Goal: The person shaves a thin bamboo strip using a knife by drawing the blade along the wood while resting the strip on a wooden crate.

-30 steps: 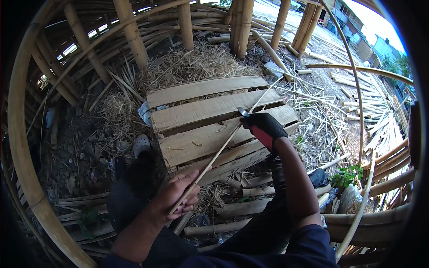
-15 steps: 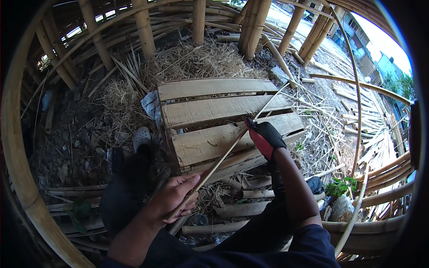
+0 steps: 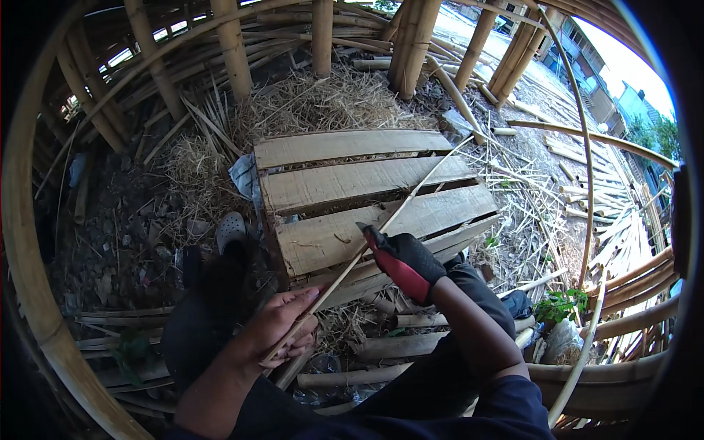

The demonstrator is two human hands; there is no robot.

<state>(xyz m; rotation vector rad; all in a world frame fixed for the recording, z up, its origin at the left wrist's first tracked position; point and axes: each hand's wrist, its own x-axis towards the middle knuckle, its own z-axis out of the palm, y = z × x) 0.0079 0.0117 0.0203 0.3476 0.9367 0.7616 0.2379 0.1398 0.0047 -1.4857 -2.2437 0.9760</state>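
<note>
Slatted platform [image 3: 315, 248]: beyond both hands
Left hand [image 3: 273, 317]: bare, gripping bamboo strip [image 3: 400, 209]
Right hand [image 3: 407, 264]: gloved, closed against bamboo strip
Bamboo strip: could twist if left grip loosens

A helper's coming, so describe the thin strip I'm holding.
Find the slatted wooden platform at the centre. A long pale strip slants across it, gripped by the bare left hand and passing the gloved right hand. Unlike the broad slats underneath, it's slender.
</note>
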